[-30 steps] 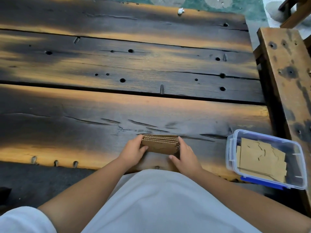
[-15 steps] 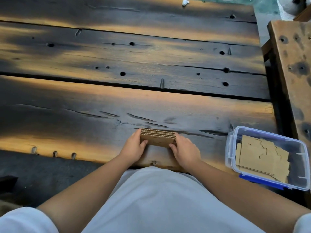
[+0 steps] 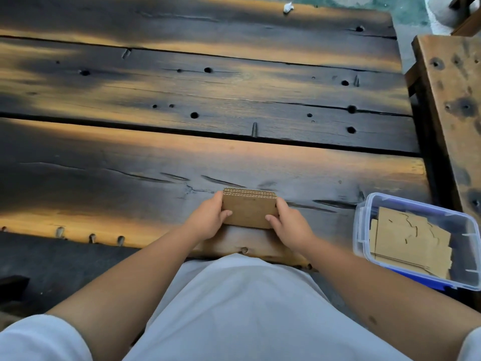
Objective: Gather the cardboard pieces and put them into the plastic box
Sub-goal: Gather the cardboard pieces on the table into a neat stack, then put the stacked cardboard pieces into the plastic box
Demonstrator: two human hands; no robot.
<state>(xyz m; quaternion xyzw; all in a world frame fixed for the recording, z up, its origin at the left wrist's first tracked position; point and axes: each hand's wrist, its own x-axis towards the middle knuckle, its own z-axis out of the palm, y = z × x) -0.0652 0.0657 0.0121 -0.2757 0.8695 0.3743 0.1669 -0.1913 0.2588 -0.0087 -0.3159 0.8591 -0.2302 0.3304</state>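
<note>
A stack of brown cardboard pieces [image 3: 249, 209] stands on edge near the front of the dark wooden table [image 3: 182, 157], its corrugated top edges facing up. My left hand [image 3: 208, 220] grips the stack's left end and my right hand [image 3: 290, 222] grips its right end, thumbs on the near face. To the right sits a clear plastic box [image 3: 364, 227] with a blue base. Flat cardboard pieces [image 3: 411, 241] with cut lines lie inside it.
A wooden bench [image 3: 455, 100] runs along the right side, just beyond the box. The tabletop has gaps between planks, holes and nails. A small white scrap [image 3: 288, 7] lies at the far edge. My white shirt fills the bottom.
The stack has been tipped more upright and squared between both hands, so its broad face now shows toward me. The view shifted slightly.
</note>
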